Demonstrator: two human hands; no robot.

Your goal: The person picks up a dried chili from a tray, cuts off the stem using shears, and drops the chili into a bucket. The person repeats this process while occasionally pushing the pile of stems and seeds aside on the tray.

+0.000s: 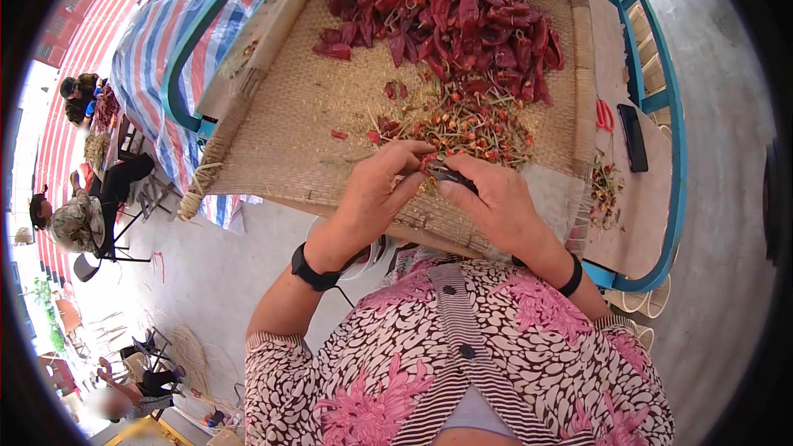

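Observation:
Over the near edge of a woven tray [289, 124], my two hands meet. Fingers of my left hand [376, 186] are pinched on a small red pepper piece [428, 163]. My right hand [496, 198] is closed on a small dark tool [454, 176], whose tip touches the red piece; its exact shape is partly hidden by the fingers. Just beyond the hands lies a pile of cut stems and caps [479, 128]. A large heap of dark red dried peppers [446, 12] covers the far part of the tray, with yellow seeds [339, 91] scattered at its left.
A teal metal frame [679, 157] surrounds the tray. Red-handled scissors [605, 115], a black phone [633, 139] and stem scraps [605, 190] lie at the right. Below my left wrist is a white container [376, 263]. Seated people [78, 219] are at the far left.

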